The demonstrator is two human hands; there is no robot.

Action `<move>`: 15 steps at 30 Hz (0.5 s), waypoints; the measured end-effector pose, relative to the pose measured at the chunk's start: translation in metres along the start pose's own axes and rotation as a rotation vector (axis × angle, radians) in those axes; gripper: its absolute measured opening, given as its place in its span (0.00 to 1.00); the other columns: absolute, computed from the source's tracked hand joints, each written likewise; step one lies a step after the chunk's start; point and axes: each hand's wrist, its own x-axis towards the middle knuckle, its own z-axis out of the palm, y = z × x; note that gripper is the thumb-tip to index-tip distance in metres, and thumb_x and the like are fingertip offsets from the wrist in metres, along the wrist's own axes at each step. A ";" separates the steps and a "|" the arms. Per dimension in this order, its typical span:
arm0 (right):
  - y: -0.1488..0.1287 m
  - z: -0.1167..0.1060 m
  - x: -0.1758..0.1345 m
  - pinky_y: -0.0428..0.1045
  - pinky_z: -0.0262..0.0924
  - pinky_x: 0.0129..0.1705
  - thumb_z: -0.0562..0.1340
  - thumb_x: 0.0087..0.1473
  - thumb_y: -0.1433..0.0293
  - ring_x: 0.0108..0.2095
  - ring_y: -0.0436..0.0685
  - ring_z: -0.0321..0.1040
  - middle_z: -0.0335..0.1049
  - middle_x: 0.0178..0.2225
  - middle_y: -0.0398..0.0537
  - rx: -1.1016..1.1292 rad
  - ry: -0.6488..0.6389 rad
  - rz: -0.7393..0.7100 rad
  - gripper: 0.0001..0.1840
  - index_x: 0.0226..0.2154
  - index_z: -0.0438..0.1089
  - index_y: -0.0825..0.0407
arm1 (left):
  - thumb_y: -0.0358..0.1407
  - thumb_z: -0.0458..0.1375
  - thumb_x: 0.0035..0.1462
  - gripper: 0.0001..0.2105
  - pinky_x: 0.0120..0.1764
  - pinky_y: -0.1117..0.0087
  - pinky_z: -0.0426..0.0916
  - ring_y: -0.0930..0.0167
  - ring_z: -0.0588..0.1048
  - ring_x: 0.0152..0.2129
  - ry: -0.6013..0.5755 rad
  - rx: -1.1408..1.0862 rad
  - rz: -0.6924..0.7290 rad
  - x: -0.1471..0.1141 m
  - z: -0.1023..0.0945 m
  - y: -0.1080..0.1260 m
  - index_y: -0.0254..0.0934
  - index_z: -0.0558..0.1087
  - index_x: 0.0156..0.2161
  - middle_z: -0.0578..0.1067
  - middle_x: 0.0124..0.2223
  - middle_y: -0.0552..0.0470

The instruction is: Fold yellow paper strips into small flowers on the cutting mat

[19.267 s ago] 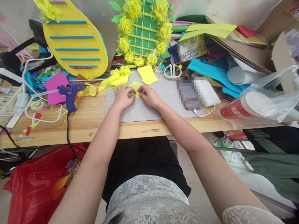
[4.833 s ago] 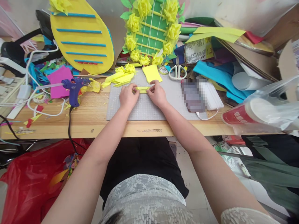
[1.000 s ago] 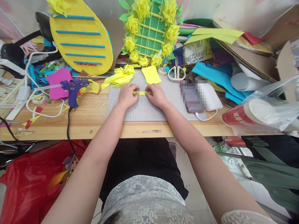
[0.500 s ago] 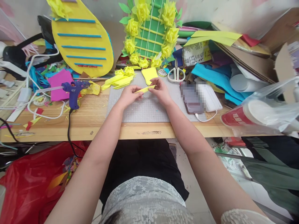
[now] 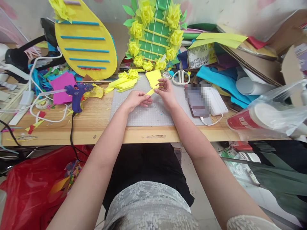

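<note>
Wooden table (image 5: 98, 134) runs across the view, the person's forearms reaching over its near edge. At its back stand a yellow board (image 5: 83, 44) with blue bars and a green board (image 5: 151, 36) edged with yellow paper flowers. Gray mat (image 5: 141, 118) lies on the table before the person, both hands over it.

Left hand (image 5: 137, 100): thumb and forefinger clamped together on the lower-left end of a narrow yellow paper strip. Remaining fingers stretched toward the right, slightly apart, below the strip. Right hand (image 5: 166, 92): thumb and forefinger pinch the strip's upper-right end; other fingers lifted, bent and spread a little. Their tips overlap the lower part of the yellow sheets (image 5: 153, 76) in view; whether they touch, cannot tell.

Phone (image 5: 197, 110), partly blurred out, sits at the mat's right side, well apart from the right hand. Glue gun (image 5: 76, 95) on the left, well clear of the left hand. Folded yellow paper (image 5: 123, 83) lies near the mat's upper-left corner, beyond the left hand. Scissors (image 5: 181, 77) near the mat's far edge, right of the sheets, handles toward the person.

Smallest: the yellow paper strip (image 5: 151, 92) itself, between the two hands, slanting up to the right, short length showing, ends covered by fingertips.
</note>
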 end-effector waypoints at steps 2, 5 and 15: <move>0.000 0.000 0.000 0.53 0.66 0.47 0.67 0.44 0.58 0.41 0.53 0.66 0.65 0.39 0.44 0.018 0.020 0.010 0.24 0.41 0.60 0.44 | 0.37 0.66 0.50 0.08 0.39 0.65 0.75 0.68 0.80 0.30 -0.029 -0.005 -0.009 0.000 0.000 -0.001 0.32 0.76 0.31 0.81 0.34 0.44; 0.001 0.002 0.000 0.53 0.67 0.46 0.68 0.43 0.60 0.39 0.52 0.66 0.65 0.37 0.43 0.037 0.023 0.035 0.24 0.40 0.59 0.44 | 0.36 0.66 0.49 0.08 0.39 0.67 0.74 0.69 0.80 0.32 -0.004 -0.024 0.032 0.001 0.002 -0.002 0.32 0.76 0.32 0.81 0.33 0.46; -0.004 0.016 -0.008 0.49 0.66 0.35 0.70 0.37 0.55 0.28 0.49 0.66 0.66 0.28 0.35 0.264 -0.010 0.195 0.31 0.41 0.58 0.45 | 0.32 0.60 0.55 0.04 0.38 0.71 0.74 0.73 0.79 0.32 0.139 -0.075 0.128 0.010 0.020 -0.011 0.32 0.74 0.33 0.81 0.32 0.51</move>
